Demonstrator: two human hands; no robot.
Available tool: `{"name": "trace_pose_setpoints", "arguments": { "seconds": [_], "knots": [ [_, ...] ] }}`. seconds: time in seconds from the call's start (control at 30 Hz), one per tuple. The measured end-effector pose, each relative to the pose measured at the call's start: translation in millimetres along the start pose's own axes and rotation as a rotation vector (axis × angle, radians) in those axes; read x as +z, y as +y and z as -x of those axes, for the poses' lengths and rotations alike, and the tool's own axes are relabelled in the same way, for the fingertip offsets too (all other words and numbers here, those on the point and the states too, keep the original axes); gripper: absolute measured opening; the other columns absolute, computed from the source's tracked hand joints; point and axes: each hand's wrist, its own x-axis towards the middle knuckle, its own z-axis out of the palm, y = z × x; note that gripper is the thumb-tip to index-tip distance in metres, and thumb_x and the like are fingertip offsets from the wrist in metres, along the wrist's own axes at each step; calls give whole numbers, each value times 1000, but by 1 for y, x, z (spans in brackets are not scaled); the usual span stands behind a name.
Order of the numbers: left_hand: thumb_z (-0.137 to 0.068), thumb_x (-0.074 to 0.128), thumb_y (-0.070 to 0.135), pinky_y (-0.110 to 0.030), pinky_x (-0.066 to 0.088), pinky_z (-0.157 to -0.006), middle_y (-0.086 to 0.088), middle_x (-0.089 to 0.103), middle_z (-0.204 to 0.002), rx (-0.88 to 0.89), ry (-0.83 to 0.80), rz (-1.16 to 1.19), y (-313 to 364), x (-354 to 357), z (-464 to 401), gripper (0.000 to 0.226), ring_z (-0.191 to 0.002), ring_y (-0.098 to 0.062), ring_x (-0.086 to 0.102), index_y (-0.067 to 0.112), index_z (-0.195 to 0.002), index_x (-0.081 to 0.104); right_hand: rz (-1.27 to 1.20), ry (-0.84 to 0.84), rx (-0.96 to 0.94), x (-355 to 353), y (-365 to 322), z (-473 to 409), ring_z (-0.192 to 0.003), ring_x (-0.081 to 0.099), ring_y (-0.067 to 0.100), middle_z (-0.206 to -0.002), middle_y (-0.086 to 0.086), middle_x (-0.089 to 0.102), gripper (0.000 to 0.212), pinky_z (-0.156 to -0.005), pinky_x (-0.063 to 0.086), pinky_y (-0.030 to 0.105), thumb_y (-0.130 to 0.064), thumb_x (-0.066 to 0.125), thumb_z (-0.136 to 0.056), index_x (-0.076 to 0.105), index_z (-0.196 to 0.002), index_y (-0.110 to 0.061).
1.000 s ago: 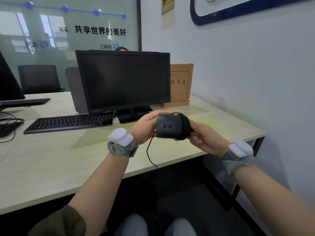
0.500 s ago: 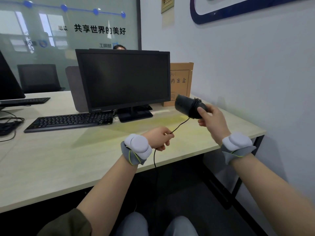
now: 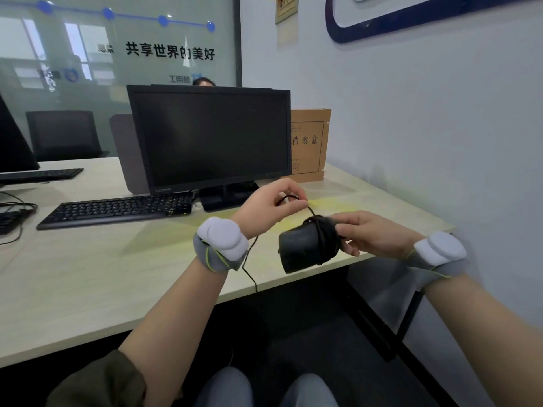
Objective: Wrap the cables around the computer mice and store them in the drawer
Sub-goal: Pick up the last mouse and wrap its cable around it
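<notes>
A black computer mouse (image 3: 302,248) is held in the air over the desk's front edge, with several turns of black cable wound around its right end. My right hand (image 3: 367,233) grips that wrapped end. My left hand (image 3: 270,205) is raised just above and left of the mouse, pinching the cable (image 3: 249,271). From the pinch the cable runs down to the mouse, and the loose part hangs past my left wrist and over the desk edge. No drawer shows.
On the light wooden desk (image 3: 88,277) stand a black monitor (image 3: 208,139), a black keyboard (image 3: 117,208) and a brown file box (image 3: 308,145) near the white wall. At the far left are a second keyboard (image 3: 41,174) and loose cables (image 3: 14,215).
My right hand has brought the mouse down from in front of the file box to the desk's front edge. My left hand has risen with the cable to just above the mouse.
</notes>
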Motion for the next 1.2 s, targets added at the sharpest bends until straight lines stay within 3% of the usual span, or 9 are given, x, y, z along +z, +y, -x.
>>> {"name": "trace_pose_setpoints", "arguments": {
  "seconds": [0.13,0.2,0.33,0.5,0.67,0.83,0.93,1.03,1.2],
  "knots": [
    [-96,40,8,-27,42,-60,-6,57,-80,-69,58,348,-4,5,4,31,-66,-17,48,28,-90,63,-420,223,-107,12,-6,-9,-42,44,2,-54,-7,51,38,-38,36,10,-17,36,-96,65,-71,-16],
    [-97,34,4,-18,39,-50,1,54,-75,-141,67,359,-6,12,6,33,-53,-5,46,25,-91,59,-562,317,-153,17,-9,-18,-42,44,2,-62,-6,55,21,-36,35,9,-24,44,-89,62,-83,-14],
    [-98,32,11,-13,35,-45,5,52,-76,-297,-65,183,-14,29,7,39,-50,-5,40,21,-134,44,-787,529,-209,20,-11,-31,-45,47,3,-84,-1,56,20,-41,41,8,-28,46,-93,57,-99,-12],
    [-94,46,25,-15,41,-45,7,54,-66,-328,-126,-39,-14,31,6,34,-49,-7,46,22,-127,52,-413,748,-154,23,0,-38,-44,51,3,-79,3,59,15,-45,45,12,-24,51,-94,58,-93,-10],
    [-92,50,30,-19,43,-45,10,53,-47,-384,-360,-40,-10,20,12,14,-43,-8,47,24,-88,63,164,873,-142,11,2,-31,-55,58,9,-94,-4,57,28,-51,50,15,-22,54,-92,52,-118,-11],
    [-92,50,30,-27,46,-68,4,61,-81,-193,-229,-510,-3,7,4,17,-77,-16,57,20,-95,64,558,684,-58,4,0,-22,-53,57,8,-84,-5,57,29,-51,50,13,-21,56,-91,55,-120,-17],
    [-88,57,30,-27,49,-72,12,59,-79,-132,-117,-536,2,-3,-5,8,-81,-13,59,24,-86,61,645,437,46,5,-5,-20,-57,59,13,-78,2,63,26,-62,55,29,-25,54,-92,60,-117,-20],
    [-83,65,29,-21,48,-73,15,56,-76,-61,-88,-361,1,-7,-7,9,-74,-7,56,29,-84,56,535,259,73,3,-8,-17,-55,55,7,-67,-6,61,24,-57,53,24,-25,52,-93,63,-113,-18],
    [-86,61,20,-18,49,-65,16,64,-76,-69,-87,166,-5,-14,-1,19,-69,-6,58,36,-77,64,-86,43,-46,8,2,-11,-49,46,7,-61,-7,55,27,-47,39,15,-27,47,-87,60,-97,-5]
  ]
}}
